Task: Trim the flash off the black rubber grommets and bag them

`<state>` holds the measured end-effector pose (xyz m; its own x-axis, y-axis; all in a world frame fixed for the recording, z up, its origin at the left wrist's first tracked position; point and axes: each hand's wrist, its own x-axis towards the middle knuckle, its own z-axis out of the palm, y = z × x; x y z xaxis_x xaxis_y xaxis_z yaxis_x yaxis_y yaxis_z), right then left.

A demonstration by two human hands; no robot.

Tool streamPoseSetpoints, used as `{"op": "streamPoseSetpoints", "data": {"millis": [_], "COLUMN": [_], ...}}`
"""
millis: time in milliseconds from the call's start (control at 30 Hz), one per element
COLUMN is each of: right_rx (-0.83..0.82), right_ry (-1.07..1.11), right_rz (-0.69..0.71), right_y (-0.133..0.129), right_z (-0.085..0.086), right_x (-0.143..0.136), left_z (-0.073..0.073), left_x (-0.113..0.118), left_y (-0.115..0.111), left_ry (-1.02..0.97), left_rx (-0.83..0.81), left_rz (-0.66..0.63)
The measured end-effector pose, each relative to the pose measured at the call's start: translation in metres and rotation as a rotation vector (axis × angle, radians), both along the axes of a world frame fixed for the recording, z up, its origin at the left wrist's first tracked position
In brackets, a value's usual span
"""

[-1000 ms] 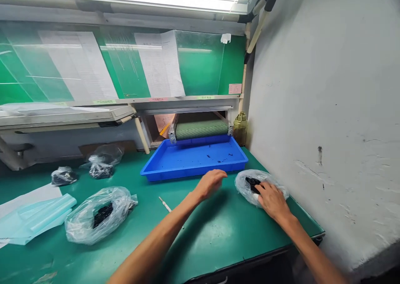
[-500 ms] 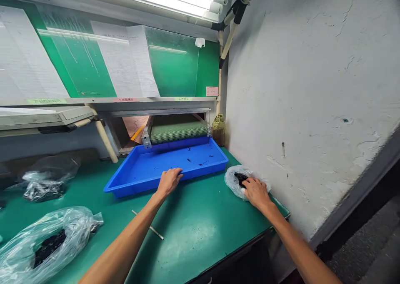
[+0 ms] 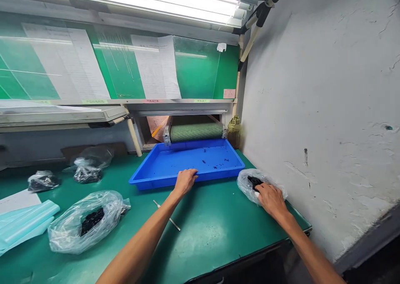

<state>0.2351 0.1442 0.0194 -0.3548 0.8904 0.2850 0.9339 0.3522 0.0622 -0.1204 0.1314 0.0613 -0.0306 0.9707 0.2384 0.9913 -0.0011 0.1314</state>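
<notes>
The tray (image 3: 162,167) sits on the table (image 3: 218,229), in front of the conveyor (image 3: 196,131); 1 bag (image 3: 250,184) lies right of it.

wall (image 3: 321,88): white plaster, scuffed and cracked, along the bench's right edge
bench (image 3: 212,229): green top, dark front edge
back panel (image 3: 200,69): green, clear sheet over it, papers (image 3: 156,67) hung on it
light (image 3: 150,0): long tube above, lit
shelf (image 3: 62,115): grey, over the bench's back left
</notes>
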Motion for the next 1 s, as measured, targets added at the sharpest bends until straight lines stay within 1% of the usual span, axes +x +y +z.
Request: {"op": "streamPoseSetpoints", "data": {"millis": [167,433,567,667,767,867,933,1000], "right_rx": [0.009,0.018,0.036,0.089,0.173,0.222,0.164,0.011], "right_ry": [-0.013,-0.033,0.01,0.088,0.217,0.369,0.488,0.641], "right_rz": [0.008,0.032,0.058,0.094,0.165,0.294,0.407,0.493], "right_y": [0.0,-0.002,-0.003,-0.006,-0.013,-0.024,-0.032,-0.039], "right_z": [-0.005,-0.007,-0.008,-0.005,0.002,0.01,0.016,0.021], "right_x": [-0.002,-0.001,0.0,-0.003,-0.008,-0.017,-0.028,-0.044], "left_z": [0.002,-0.003,-0.002,-0.003,-0.005,-0.006,-0.005,-0.005], "left_x": [0.002,0.004,0.005,0.006,0.006,0.005,0.006,0.01], "left_y": [-0.003,-0.001,-0.002,-0.002,-0.001,-0.002,-0.006,-0.015], "left_ry": [-0.012,-0.043,-0.058,-0.08,-0.121,-0.195,-0.264,-0.346], "left_rx": [0.005,0.014,0.017,0.029,0.058,0.111,0.165,0.23], "left_rz": [0.007,0.002,0.001,-0.007,-0.017,-0.048,-0.094,-0.137]}}
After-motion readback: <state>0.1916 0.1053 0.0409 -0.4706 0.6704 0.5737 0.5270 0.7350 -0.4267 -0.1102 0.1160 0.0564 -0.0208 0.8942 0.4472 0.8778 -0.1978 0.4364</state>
